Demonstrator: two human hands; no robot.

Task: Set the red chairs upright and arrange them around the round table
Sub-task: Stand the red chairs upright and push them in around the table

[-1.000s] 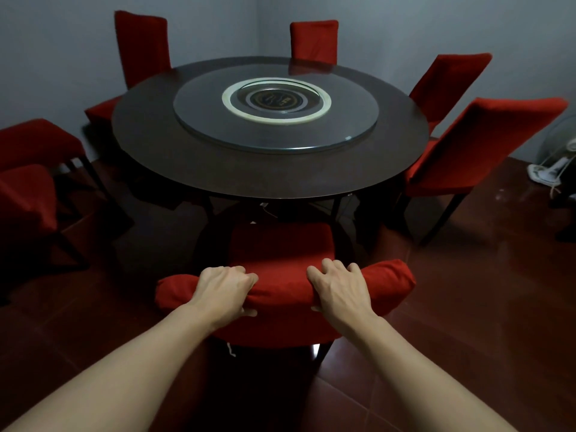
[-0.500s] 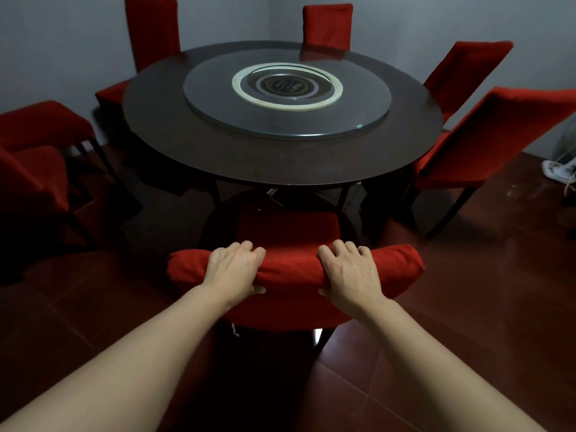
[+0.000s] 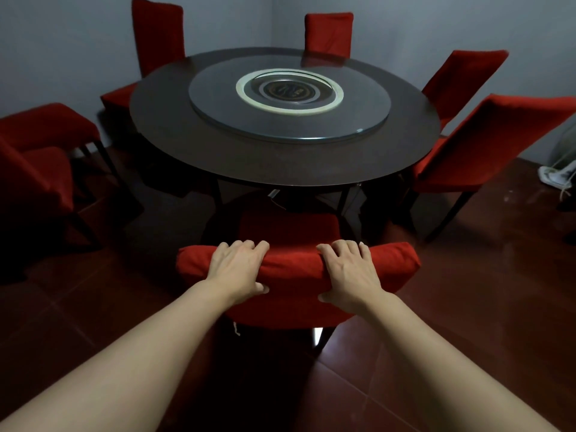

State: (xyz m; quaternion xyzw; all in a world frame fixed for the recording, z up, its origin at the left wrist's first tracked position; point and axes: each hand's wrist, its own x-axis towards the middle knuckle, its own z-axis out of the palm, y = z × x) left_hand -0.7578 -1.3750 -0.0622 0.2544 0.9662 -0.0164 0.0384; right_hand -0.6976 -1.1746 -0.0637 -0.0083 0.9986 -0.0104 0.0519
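The near chair (image 3: 296,266) stands upright at the table (image 3: 280,163), its seat partly under the near edge. The left hand (image 3: 238,269) and right hand (image 3: 350,272) both grasp its top rail, fingers curled over, thumbs behind. Other red chairs ring the table; two on the right (image 3: 486,141) lean back.

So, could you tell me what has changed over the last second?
The near red chair has slid forward toward the round table, its seat now nearer the edge. Left hand and right hand keep gripping its backrest; nothing released. Other chairs stayed put.
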